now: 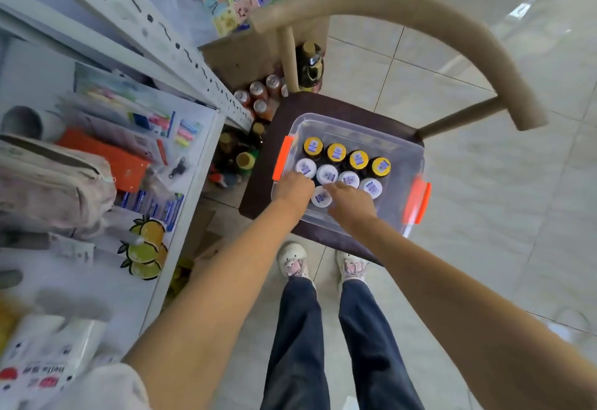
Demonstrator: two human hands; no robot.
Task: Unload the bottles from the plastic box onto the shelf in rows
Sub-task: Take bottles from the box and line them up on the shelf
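Both arms reach down, left hand (295, 188) and right hand (350, 199) side by side.

The box (400, 154) is set on the chair seat (258, 170), right of the shelf (181, 202). Bottles (336, 153) are stood in rows inside the box. Both hands are placed in its near left part: left hand (295, 188), right hand (350, 199). More bottles (258, 89) are stood on the floor behind the chair.
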